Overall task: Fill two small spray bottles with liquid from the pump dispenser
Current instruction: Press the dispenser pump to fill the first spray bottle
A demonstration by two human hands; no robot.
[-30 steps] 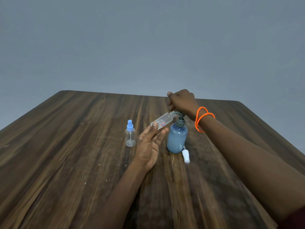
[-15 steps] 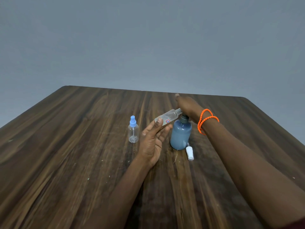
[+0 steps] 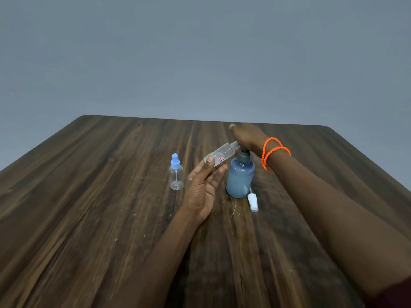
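A blue pump dispenser [image 3: 240,177] stands near the middle of the wooden table [image 3: 89,207]. My right hand [image 3: 248,136], with orange bead bracelets at the wrist, presses flat on the dispenser's dark pump head. My left hand [image 3: 203,187] pinches a small clear uncapped spray bottle [image 3: 222,154] between thumb and fingers, tilted with its open neck up against the pump spout. A second small clear spray bottle [image 3: 176,176] with a light blue spray cap stands upright to the left. A white spray cap [image 3: 253,202] lies on the table by the dispenser's base.
The dark wood-grain table ends at a far edge [image 3: 200,120] just behind my right hand, with a plain grey wall beyond. Small pale specks [image 3: 115,239] dot the table surface near me.
My right hand has gone from raised and curled above the pump to flat and low on the pump head. The view has shifted slightly; the left hand keeps the tilted bottle at the spout.
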